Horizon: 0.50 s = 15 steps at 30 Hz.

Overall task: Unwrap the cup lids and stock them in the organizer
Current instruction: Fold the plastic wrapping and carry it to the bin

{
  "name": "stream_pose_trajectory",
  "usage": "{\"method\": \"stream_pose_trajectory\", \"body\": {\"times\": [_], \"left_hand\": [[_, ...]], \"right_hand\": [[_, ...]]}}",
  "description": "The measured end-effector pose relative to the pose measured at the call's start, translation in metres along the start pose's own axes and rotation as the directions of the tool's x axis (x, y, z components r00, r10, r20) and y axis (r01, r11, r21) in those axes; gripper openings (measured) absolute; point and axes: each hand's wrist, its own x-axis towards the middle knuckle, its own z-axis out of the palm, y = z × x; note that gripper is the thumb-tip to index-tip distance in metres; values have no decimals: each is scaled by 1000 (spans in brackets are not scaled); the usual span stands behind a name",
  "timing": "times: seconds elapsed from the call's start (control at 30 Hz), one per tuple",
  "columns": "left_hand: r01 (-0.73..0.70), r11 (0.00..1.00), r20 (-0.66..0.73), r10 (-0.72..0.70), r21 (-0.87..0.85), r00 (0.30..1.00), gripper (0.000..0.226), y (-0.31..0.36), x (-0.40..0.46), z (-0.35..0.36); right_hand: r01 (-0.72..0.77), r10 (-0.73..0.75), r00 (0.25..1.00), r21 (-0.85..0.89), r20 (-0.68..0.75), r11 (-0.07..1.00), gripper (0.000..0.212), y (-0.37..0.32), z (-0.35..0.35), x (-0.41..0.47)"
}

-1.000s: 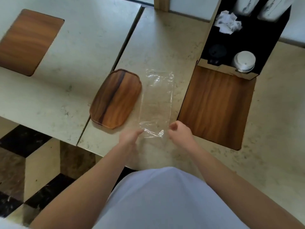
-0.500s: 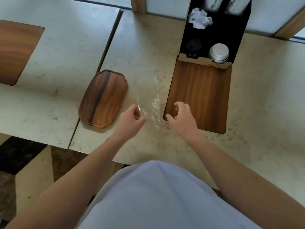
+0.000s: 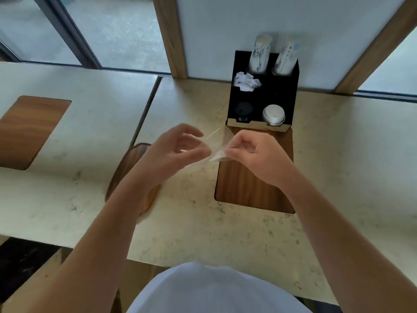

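A clear plastic wrapper is held up above the table between both hands. My left hand pinches its left side with thumb and fingers. My right hand grips its crumpled right end. Behind them stands the black organizer. Its front right slot holds a stack of white cup lids, and its front left slot holds black lids. Crumpled white paper lies in a middle slot. Two stacks of patterned cups stand at the back.
A wooden tray lies on the table under my left forearm. A wood inlay sits in front of the organizer, another inlay on the left table. A gap separates the two tables. Wall and windows are behind.
The wrapper lay flat on the table a second ago. Both hands gathered it, lifted it off the table and now hold it bunched between them. The view tilted up.
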Motion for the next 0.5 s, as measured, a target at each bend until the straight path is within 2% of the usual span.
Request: {"method": "stream_pose_trajectory", "body": {"times": [0.13,0.23,0.37,0.5], "left_hand": [[64,975,-13,-68,-214,998,14,-22,-6,16],[104,938,-16,-116,-332,993,23,-35,-5,32],[210,882,90,-189,-421,978,45,-48,-6,54],[251,809,114,-225,-532,968,37,-53,-5,70]], "right_hand": [[-138,147,988,147,-51,979,3,26,3,-29],[-241,262,961,196,-92,951,4,45,17,-50],[-377,445,887,362,-124,853,8,64,31,-75],[-408,520,845,476,-126,779,15,72,30,-91]]}}
